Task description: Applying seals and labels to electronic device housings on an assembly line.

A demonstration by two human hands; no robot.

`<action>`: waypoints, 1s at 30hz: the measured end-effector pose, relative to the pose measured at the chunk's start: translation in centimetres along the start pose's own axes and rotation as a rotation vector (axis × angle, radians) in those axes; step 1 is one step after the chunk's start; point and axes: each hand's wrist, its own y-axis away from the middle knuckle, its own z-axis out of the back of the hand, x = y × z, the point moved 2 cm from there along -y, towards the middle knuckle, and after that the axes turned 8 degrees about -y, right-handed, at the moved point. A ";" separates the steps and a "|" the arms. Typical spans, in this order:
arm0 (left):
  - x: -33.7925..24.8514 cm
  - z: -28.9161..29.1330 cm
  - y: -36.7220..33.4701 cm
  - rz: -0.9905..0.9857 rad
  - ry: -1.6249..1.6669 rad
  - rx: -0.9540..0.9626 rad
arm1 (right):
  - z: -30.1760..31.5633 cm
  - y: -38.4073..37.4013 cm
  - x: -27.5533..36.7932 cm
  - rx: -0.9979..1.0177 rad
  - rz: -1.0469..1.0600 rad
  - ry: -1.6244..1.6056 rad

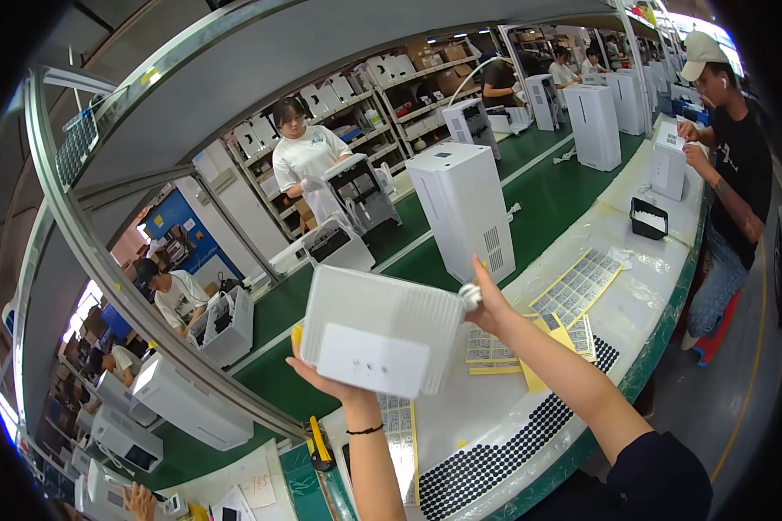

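Between both hands, raised and tilted: white unit (382, 321), ribbed face toward camera. Left hand (328, 378) gripping its lower left corner from below; fingers mostly hidden behind it. Yellow bit at that corner, can't make out what. Right hand (490, 300) gripping the right end, white cord (471, 296) bunched there; finger wrap hidden, can't tell whether cord is pinched or just pressed. Unit's face slightly blurred, small dark marks on the smooth panel hard to read; far side not visible.

Below left hand: label strip (400, 434), partly covered by forearm. Left of that forearm: yellow-black cutter (320, 445). Right of right hand, on the bench: label sheet (579, 285); nearer the forearm, yellow sheets (546, 354), partly blocked by it. Between forearms: black dots (495, 456), band cut by right arm.

Just beyond right hand: white tower (465, 213), base partly hidden by unit and hand. Farther right: black tray (649, 219), white contents unclear, then a co-worker (738, 165) at another tower, lower legs partly hidden.
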 end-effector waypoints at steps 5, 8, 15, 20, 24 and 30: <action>0.5 3.9 4.4 0.549 -0.065 -0.035 | 1.9 3.6 -3.3 0.119 -0.057 -0.280; 2.4 5.1 6.8 0.479 -0.250 -0.048 | 5.1 6.1 -4.6 0.079 0.045 -0.273; -0.3 0.8 8.0 0.399 -0.201 0.092 | 4.6 5.8 -3.2 0.283 0.238 -0.388; -4.2 -4.6 7.8 0.126 -0.608 0.224 | -2.0 5.1 1.6 0.466 0.333 -0.358; -3.7 -4.3 11.6 -0.355 -1.066 0.237 | -4.7 3.2 3.3 0.738 0.294 -0.532; -0.7 -2.0 14.8 -1.019 -1.421 0.885 | -5.8 2.8 2.5 0.755 0.290 -0.397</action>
